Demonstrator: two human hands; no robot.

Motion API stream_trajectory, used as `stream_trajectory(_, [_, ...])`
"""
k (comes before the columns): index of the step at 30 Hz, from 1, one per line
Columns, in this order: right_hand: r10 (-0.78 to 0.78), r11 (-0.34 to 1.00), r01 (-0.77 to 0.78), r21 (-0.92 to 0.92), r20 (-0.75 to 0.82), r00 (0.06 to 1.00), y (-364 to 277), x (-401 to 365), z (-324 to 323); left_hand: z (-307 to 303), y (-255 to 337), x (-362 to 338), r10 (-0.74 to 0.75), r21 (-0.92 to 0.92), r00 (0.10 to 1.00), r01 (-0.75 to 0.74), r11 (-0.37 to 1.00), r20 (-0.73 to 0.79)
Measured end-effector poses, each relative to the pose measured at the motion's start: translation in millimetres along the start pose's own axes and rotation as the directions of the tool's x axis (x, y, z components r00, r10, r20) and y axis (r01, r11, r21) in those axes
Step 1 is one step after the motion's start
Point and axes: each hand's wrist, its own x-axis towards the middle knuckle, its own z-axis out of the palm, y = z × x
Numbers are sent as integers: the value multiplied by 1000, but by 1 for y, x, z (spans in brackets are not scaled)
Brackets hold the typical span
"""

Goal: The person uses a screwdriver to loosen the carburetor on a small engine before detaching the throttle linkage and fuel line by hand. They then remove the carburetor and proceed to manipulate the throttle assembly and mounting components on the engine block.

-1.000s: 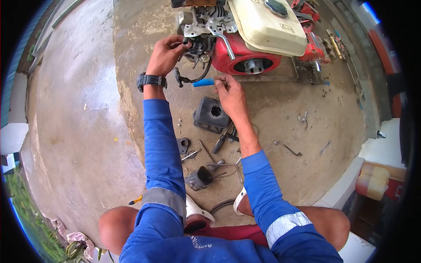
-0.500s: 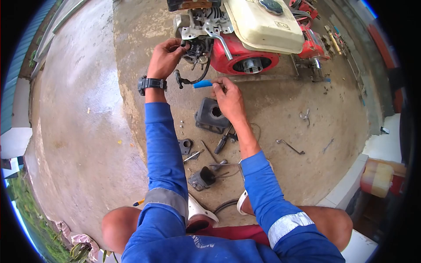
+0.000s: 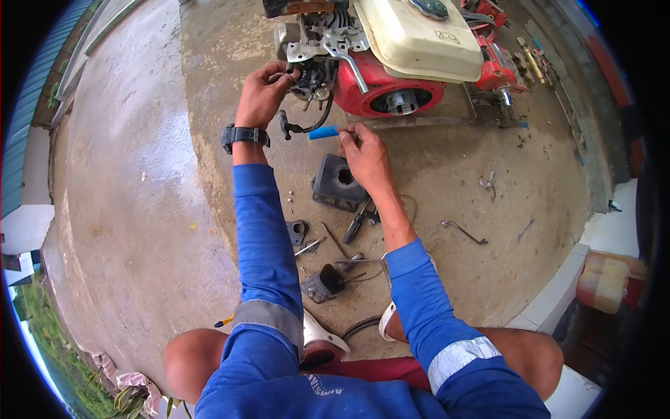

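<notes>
My left hand (image 3: 265,91), a black watch (image 3: 244,136) on its wrist, is at the left side of the dark carburetor (image 3: 312,80) on the engine. Its fingers are closed in a pinch there, and what lies between them is hidden. Just below, a black hose (image 3: 307,128) hangs from the carburetor with its elbow end free. My right hand (image 3: 364,155) is closed on one end of a short blue rod-like piece (image 3: 322,133), which points left toward the hose. The red engine (image 3: 363,91) carries a cream fuel tank (image 3: 419,42) above my right hand.
On the concrete floor between my arms lie a black square cover (image 3: 338,183), a screwdriver (image 3: 354,227), a flat gasket-like part (image 3: 298,230) and a dark cup-shaped part (image 3: 322,283). A bent wrench (image 3: 464,232) and a wing-shaped metal piece (image 3: 488,183) lie at right.
Both hands keep nearly the same place and hold. The view has shifted very slightly; nothing else visibly differs.
</notes>
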Motion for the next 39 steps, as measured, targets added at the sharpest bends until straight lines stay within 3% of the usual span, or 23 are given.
stream_trajectory(10, [-23,1000,24,8,-21,1000,4,-1,-5,12,-4,-9,22,-157,998,-32,987,-62])
stream_trajectory(13, [14,998,-13,56,-18,1000,5,-2,-6,18,1,-10,44,-68,996,-50,996,-84])
stream_trajectory(26, [24,1000,-24,12,2,1000,6,-3,-4,13,-18,1,83,-78,992,-90,993,-95])
stream_trajectory(39, [8,1000,-9,24,32,999,3,-12,2,15,-12,-8,-28,-183,997,15,983,-71])
